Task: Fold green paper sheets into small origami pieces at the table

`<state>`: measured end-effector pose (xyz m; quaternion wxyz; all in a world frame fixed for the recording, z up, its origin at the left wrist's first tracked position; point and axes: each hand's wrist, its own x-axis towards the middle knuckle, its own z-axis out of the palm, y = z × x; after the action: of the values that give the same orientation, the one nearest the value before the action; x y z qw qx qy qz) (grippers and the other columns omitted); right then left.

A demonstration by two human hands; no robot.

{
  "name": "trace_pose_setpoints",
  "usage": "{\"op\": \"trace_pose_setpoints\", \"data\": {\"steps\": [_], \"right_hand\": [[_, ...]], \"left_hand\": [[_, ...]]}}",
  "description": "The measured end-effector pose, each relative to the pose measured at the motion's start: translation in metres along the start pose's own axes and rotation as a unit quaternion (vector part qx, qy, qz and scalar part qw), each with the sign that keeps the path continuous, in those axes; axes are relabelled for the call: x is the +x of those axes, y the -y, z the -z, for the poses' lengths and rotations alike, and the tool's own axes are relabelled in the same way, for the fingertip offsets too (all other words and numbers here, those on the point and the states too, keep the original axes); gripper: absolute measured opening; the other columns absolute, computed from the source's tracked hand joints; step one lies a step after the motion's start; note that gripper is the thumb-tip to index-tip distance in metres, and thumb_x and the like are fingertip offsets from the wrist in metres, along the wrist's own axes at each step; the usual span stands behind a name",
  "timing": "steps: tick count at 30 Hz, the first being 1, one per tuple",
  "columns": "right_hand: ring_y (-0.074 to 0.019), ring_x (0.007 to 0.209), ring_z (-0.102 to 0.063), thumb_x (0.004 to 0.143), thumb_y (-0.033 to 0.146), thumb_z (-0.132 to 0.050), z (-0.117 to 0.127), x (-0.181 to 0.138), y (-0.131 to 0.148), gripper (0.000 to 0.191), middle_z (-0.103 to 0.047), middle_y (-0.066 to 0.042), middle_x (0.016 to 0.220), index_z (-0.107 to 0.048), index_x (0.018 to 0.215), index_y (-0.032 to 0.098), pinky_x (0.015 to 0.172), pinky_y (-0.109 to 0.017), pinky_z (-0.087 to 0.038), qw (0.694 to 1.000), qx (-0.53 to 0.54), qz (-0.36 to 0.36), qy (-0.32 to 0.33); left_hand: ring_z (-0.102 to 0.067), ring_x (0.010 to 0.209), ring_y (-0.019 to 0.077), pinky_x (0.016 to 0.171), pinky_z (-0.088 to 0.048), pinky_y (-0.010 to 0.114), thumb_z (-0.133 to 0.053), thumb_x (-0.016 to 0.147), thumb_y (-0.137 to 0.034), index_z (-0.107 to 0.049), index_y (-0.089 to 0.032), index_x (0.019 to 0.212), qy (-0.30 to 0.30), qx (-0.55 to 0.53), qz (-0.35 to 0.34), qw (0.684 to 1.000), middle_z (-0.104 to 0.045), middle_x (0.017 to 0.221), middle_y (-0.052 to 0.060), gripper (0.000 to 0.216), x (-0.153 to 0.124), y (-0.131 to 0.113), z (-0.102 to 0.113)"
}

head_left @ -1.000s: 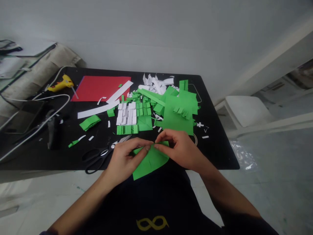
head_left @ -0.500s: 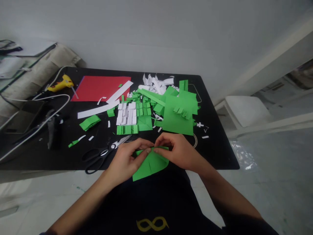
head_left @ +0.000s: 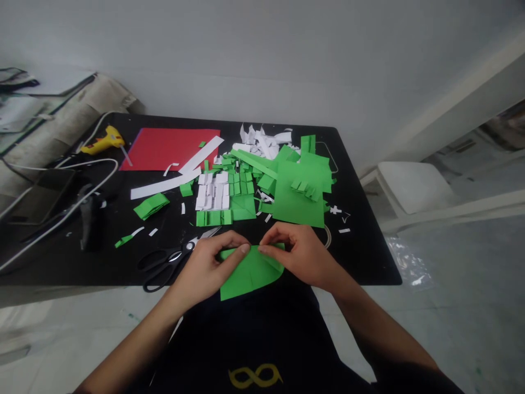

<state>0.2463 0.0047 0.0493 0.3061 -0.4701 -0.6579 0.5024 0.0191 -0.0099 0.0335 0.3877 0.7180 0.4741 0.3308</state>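
A sheet of green paper (head_left: 246,273) hangs over the near edge of the table, slightly bent and with a crease in its middle. My left hand (head_left: 215,262) pinches its upper edge between thumb and fingers. On the same edge, a little to the right, my right hand (head_left: 297,254) pinches the paper as well. A small gap lies between the two sets of fingertips. Beside my left hand lie black-handled scissors (head_left: 168,260), their blades partly behind that hand. Beyond my hands are folded white paper strips (head_left: 212,191) and a larger green sheet (head_left: 297,200).
The black table (head_left: 361,246) carries a red sheet (head_left: 164,148), a yellow glue gun (head_left: 104,141) and a pile of white scraps (head_left: 262,142). A white cable (head_left: 98,183) loops across the left side, near a dark stapler-like tool (head_left: 87,219). A white stool (head_left: 414,186) stands at right.
My left hand has slid slightly left along the paper's top edge, so the fingertips are farther apart. The green paper looks flatter. My right hand has barely moved.
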Motion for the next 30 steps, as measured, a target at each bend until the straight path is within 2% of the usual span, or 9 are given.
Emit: {"op": "trace_pose_setpoints", "data": {"steps": [2,7,10,14,17,22,30], "right_hand": [[-0.0177,0.081,-0.075,0.090,0.026,-0.080,-0.0002,0.0001,0.0001,0.008,-0.080,-0.002,0.086,-0.076,0.087,0.020,0.073,-0.030,-0.058,1.000,0.003,0.003,-0.001],[-0.0177,0.083,-0.076,0.089,0.023,-0.080,-0.0004,0.0001,-0.0002,0.005,-0.080,-0.002,0.088,-0.076,0.088,0.020,0.076,-0.030,-0.058,1.000,0.014,0.009,-0.005],[-0.0185,0.088,-0.077,0.090,0.021,-0.079,0.0000,-0.0003,-0.0002,0.003,-0.082,-0.002,0.092,-0.078,0.093,0.021,0.078,-0.030,-0.059,1.000,0.017,0.013,-0.006],[-0.0181,0.088,-0.077,0.092,0.021,-0.078,0.0016,-0.0009,-0.0007,0.011,-0.084,0.000,0.096,-0.083,0.100,0.025,0.075,-0.029,-0.057,1.000,-0.003,0.028,-0.001],[-0.0173,0.085,-0.077,0.092,0.020,-0.078,0.0027,-0.0012,-0.0021,0.012,-0.084,0.001,0.094,-0.085,0.099,0.027,0.074,-0.028,-0.056,0.999,-0.010,0.031,0.006],[-0.0176,0.087,-0.078,0.092,0.021,-0.078,0.0040,-0.0011,-0.0042,0.012,-0.085,0.001,0.095,-0.085,0.100,0.027,0.079,-0.028,-0.058,0.999,-0.002,0.032,0.014],[-0.0175,0.086,-0.078,0.093,0.022,-0.078,0.0026,-0.0020,-0.0025,0.010,-0.084,0.001,0.094,-0.084,0.099,0.026,0.078,-0.029,-0.058,0.999,-0.014,0.024,0.024]], "left_hand": [[-0.074,0.072,0.0159,0.059,-0.054,0.023,-0.063,0.100,-0.029,-0.076,-0.022,0.090,0.002,0.004,-0.005,1.000,-0.078,0.080,0.001,0.018,0.0011,-0.0001,-0.0004],[-0.075,0.077,0.0163,0.057,-0.053,0.022,-0.065,0.100,-0.029,-0.078,-0.023,0.094,0.009,-0.011,0.001,1.000,-0.080,0.087,0.002,0.015,-0.0005,0.0029,-0.0001],[-0.077,0.080,0.0173,0.054,-0.052,0.021,-0.068,0.097,-0.029,-0.079,-0.024,0.101,0.007,-0.020,0.012,1.000,-0.082,0.091,0.003,0.012,-0.0020,0.0041,0.0009],[-0.077,0.086,0.0182,0.057,-0.053,0.021,-0.071,0.096,-0.033,-0.078,-0.024,0.110,0.007,-0.030,0.056,0.998,-0.082,0.095,0.003,0.019,-0.0028,0.0028,0.0031],[-0.076,0.088,0.0184,0.058,-0.052,0.020,-0.071,0.096,-0.036,-0.079,-0.024,0.108,0.022,-0.038,0.069,0.997,-0.082,0.097,0.003,0.018,-0.0027,0.0014,0.0049],[-0.074,0.079,0.0162,0.055,-0.049,0.021,-0.071,0.096,-0.038,-0.079,-0.025,0.109,0.035,-0.041,0.074,0.996,-0.082,0.094,0.001,0.020,-0.0015,0.0027,0.0058],[-0.074,0.082,0.0150,0.064,-0.051,0.022,-0.064,0.101,-0.036,-0.076,-0.023,0.100,0.057,-0.019,0.053,0.997,-0.080,0.090,0.000,0.018,0.0000,0.0040,0.0061]]}}
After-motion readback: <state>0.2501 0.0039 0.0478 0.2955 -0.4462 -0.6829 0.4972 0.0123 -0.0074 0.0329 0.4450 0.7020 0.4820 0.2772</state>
